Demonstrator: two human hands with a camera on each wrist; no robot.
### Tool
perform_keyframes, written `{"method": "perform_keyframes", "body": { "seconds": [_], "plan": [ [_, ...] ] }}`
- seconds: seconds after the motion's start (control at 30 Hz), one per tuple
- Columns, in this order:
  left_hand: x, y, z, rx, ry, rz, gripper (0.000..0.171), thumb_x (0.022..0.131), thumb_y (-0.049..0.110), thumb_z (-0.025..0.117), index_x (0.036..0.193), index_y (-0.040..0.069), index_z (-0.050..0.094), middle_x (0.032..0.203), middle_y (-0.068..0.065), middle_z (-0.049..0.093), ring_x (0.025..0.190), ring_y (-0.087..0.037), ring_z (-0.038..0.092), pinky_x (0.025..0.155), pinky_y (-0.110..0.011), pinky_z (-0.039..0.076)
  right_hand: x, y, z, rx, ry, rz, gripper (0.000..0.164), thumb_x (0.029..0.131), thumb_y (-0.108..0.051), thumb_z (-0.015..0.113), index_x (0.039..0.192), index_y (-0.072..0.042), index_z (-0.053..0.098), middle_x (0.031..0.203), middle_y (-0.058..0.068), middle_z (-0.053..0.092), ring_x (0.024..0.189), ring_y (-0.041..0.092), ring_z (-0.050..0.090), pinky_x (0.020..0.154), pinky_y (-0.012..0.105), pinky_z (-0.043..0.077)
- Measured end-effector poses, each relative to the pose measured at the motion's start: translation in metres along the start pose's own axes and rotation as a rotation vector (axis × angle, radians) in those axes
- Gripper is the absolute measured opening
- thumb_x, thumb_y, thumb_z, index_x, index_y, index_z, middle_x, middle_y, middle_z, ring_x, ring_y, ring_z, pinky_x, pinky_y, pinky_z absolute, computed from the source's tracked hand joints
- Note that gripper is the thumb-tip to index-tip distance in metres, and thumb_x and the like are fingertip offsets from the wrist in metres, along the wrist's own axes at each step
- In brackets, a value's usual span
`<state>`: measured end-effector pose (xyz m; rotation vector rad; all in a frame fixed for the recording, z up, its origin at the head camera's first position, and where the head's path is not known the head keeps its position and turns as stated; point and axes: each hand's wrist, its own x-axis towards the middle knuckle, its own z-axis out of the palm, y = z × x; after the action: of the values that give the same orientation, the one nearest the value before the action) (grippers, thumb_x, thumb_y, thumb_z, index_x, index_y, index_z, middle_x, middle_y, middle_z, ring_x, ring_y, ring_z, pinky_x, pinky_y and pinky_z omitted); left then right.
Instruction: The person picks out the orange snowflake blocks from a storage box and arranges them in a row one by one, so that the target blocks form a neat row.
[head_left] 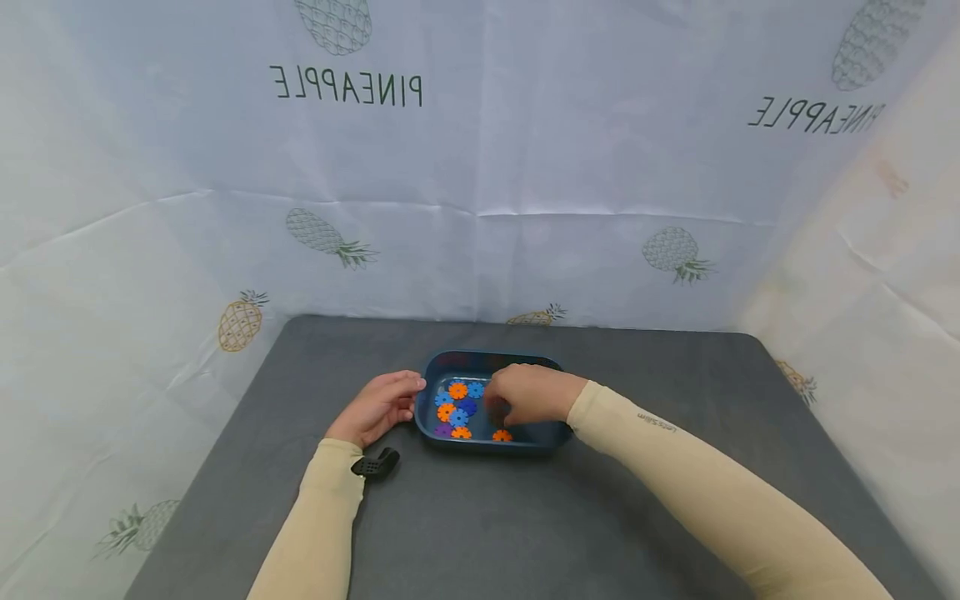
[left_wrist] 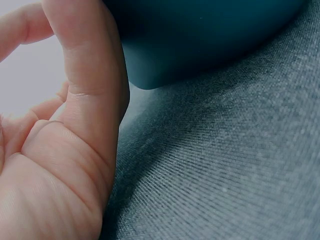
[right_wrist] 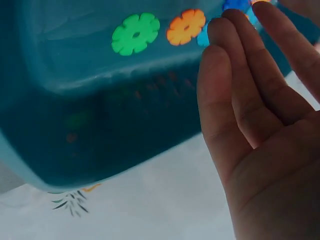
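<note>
A dark-blue tray (head_left: 480, 445) holds multicoloured notched discs (head_left: 458, 417).

And the right hand (head_left: 531, 392) screens the tray's (head_left: 480, 447) right part from the head camera, hiding the green flower piece (right_wrist: 120, 44)! Pinching anything? Can't tell, those fingertips are masked! Reflections (right_wrist: 172, 77) on the tray's far wall, just a blur! Over to the worktop's (head_left: 465, 525) near edge, cut clean off by the frame, both sleeves (head_left: 318, 517) with it!

Smooth plastic tray (head_left: 480, 447), plastic discs (right_wrist: 143, 31), matt, finely ribbed tabletop (head_left: 480, 525)
</note>
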<state>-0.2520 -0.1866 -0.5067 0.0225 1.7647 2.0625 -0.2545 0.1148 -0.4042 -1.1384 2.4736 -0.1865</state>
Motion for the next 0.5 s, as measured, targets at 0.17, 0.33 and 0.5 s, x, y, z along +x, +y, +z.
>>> {"method": "perform_keyframes", "body": {
  "seconds": [0.17, 0.33, 0.5],
  "plan": [
    [0.000, 0.001, 0.000, -0.010, -0.012, 0.001, 0.019, 0.107, 0.026, 0.069, 0.114, 0.009, 0.066, 0.086, 0.003, 0.063, 0.071, -0.010, 0.059, 0.067, -0.019, 0.057, 0.008, -0.006, 0.007, -0.047, -0.037, -0.011, 0.022, 0.097, -0.014, 0.081, 0.119, -0.015, 0.079, 0.110, -0.002, 0.076, 0.091, 0.009, 0.063, 0.088, 0.030, 0.060],
    [-0.001, 0.001, 0.000, -0.010, -0.016, 0.007, 0.022, 0.107, 0.026, 0.069, 0.115, 0.006, 0.065, 0.087, 0.002, 0.063, 0.070, -0.010, 0.059, 0.066, -0.019, 0.057, 0.016, -0.011, 0.018, -0.160, -0.064, -0.025, 0.020, 0.097, -0.018, 0.083, 0.116, -0.020, 0.080, 0.106, -0.007, 0.075, 0.088, 0.008, 0.061, 0.086, 0.026, 0.060],
    [0.000, 0.000, -0.001, -0.003, -0.008, 0.003, 0.026, 0.106, 0.027, 0.070, 0.117, 0.004, 0.065, 0.088, 0.001, 0.063, 0.071, -0.010, 0.059, 0.067, -0.019, 0.057, 0.018, -0.017, 0.020, -0.232, -0.086, -0.034, 0.022, 0.097, -0.009, 0.080, 0.115, -0.021, 0.079, 0.109, -0.007, 0.075, 0.092, 0.009, 0.062, 0.088, 0.027, 0.061]
  ]
}}
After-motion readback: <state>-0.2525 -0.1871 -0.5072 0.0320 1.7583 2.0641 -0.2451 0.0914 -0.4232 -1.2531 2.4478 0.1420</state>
